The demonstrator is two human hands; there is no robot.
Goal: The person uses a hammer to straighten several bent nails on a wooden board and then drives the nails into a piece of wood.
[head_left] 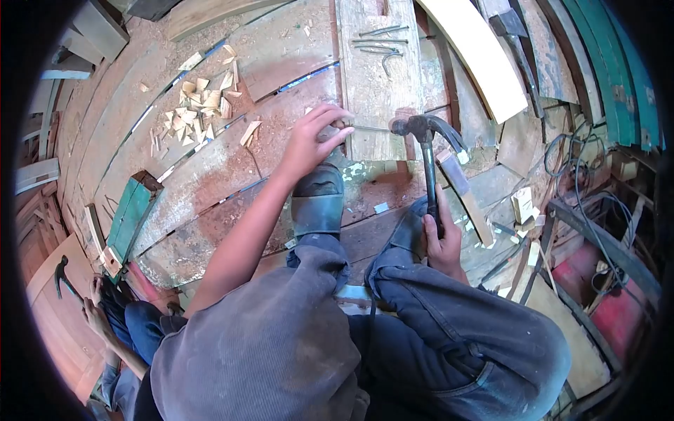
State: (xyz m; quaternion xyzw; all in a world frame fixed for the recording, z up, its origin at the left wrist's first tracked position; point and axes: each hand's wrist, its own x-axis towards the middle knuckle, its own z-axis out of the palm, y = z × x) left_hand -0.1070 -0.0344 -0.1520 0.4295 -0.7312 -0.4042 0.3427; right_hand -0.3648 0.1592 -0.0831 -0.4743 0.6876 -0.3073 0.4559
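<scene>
My left hand (317,139) pinches one end of a long nail (371,128) that lies nearly level over a weathered wooden board (379,146). A claw hammer (429,165) is in my right hand (444,242), gripped low on its dark handle. Its striking face is right at the far end of the nail, and the claw points away to the right. Further up the same board lie several loose nails (380,41), one of them bent.
Wood chips (196,105) are heaped on the plank floor at left. A curved pale board (477,56) and an axe-like tool (516,49) lie at upper right. Tangled cable (579,158) hangs at right. At lower left, another person's hands (95,312) hold a hammer (64,277).
</scene>
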